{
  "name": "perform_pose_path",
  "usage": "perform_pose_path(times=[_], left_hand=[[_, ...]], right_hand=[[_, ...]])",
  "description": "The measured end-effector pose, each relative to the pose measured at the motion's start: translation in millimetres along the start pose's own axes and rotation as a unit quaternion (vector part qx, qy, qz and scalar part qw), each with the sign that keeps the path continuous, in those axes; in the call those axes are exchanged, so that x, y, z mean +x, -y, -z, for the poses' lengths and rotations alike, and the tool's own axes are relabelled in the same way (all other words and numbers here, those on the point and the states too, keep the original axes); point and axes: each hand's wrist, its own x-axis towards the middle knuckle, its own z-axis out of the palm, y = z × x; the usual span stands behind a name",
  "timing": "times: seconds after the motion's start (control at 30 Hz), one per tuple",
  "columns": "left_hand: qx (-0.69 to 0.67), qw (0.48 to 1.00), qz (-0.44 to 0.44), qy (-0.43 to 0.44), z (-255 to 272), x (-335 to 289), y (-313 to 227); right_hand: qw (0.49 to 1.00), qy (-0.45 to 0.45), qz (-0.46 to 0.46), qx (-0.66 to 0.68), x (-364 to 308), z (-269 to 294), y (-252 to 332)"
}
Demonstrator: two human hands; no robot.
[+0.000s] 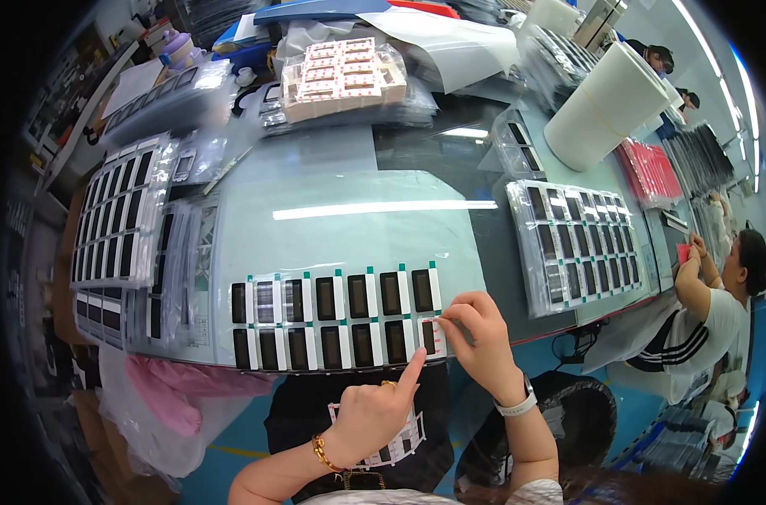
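Observation:
Two rows of small dark display panels [357, 296], each with a white strip and a green tab, lie along the near edge of the pale green mat [349, 223]. My right hand [484, 349] pinches the edge of a thin white frame sticker with red marks [438, 337] at the near row's right-end panel. With its index finger stretched out, my left hand [370, 421] touches that panel's lower part; its other fingers curl in. Below this hand, over my lap, is a white sheet of red-marked frames [408, 442]; whether the curled fingers touch it is hidden.
Trays of panels stand stacked at left [118, 215] and right [577, 244]. Behind the mat are a pile of red-marked frames [341, 71] and tweezers [227, 171]. A white roll [606, 105] stands far right. Another person [711, 295] works at the right.

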Motion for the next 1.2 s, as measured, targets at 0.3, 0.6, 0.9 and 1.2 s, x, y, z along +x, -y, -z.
perform_pose_path(times=[0.3,0.6,0.9,1.2], left_hand=[[0.012,1.000,-0.003,0.000,-2,0,2],[-0.134,0.990,0.020,-0.034,19,-9,2],[-0.369,0.927,0.058,0.016,38,-22,10],[-0.448,0.893,-0.002,-0.035,42,-26,18]], right_hand=[[0.989,-0.011,0.065,-0.131,2,7,8],[0.980,0.147,0.049,0.123,-29,27,31],[0.911,0.214,-0.168,0.309,-42,29,49],[0.869,0.315,-0.224,0.309,-39,21,50]])
